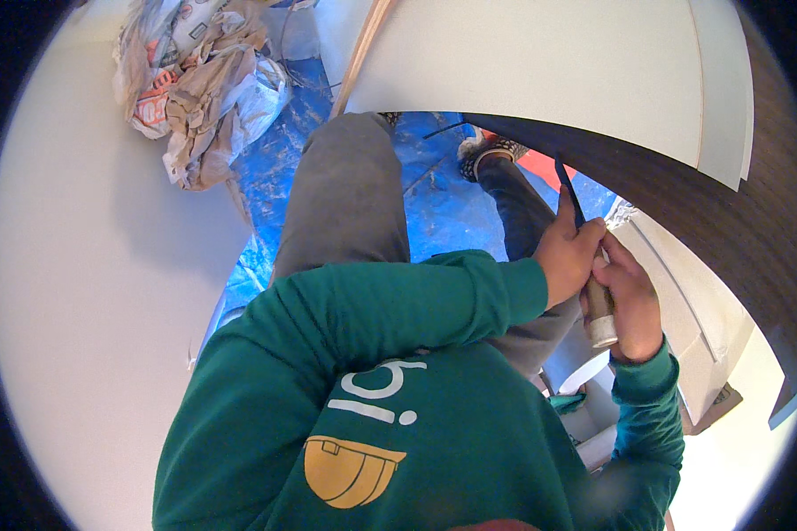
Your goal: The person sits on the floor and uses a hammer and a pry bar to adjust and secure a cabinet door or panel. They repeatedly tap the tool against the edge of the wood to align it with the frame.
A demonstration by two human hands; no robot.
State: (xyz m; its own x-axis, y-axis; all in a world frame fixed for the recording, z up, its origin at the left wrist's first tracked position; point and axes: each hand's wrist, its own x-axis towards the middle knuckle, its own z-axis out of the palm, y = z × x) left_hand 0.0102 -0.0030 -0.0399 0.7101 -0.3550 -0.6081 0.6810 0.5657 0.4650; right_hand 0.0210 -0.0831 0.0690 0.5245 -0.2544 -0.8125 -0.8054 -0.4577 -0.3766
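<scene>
Head view: we note both hands meet beside the dark edge of a white panel (540,62). The left hand (565,257) has its fingers closed around a thin dark blade-like tool (570,196); the lower end of the tool is hidden in the grip. The right hand (630,296) is wrapped around a tan tube (599,310), whose pale end sticks out below the fist; its upper part is covered by fingers. We see crumpled paper sacks (199,88) piled on a blue floor sheet (434,199); their contents cannot be made out.
</scene>
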